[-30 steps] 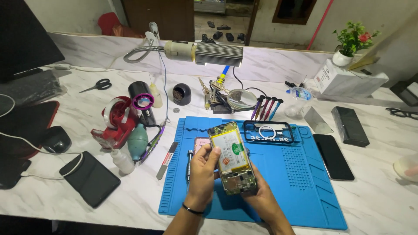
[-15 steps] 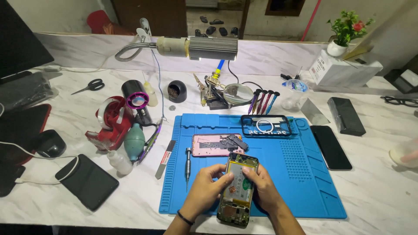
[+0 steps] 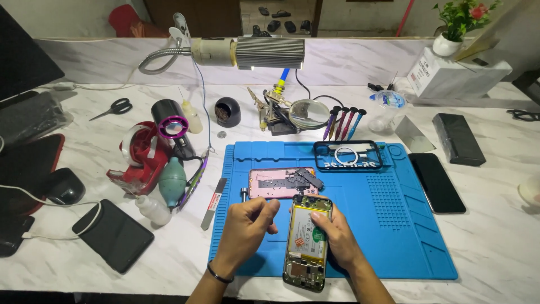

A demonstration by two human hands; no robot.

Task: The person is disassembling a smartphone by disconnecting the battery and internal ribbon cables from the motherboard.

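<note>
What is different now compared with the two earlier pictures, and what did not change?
The opened phone, first lifted upright in both hands, has come down flat onto the blue mat. The left hand has let go of it and is now loosely closed beside it; the right hand still holds its right edge. The pink back cover, the clear case and the tools around the mat stayed in place.
</note>
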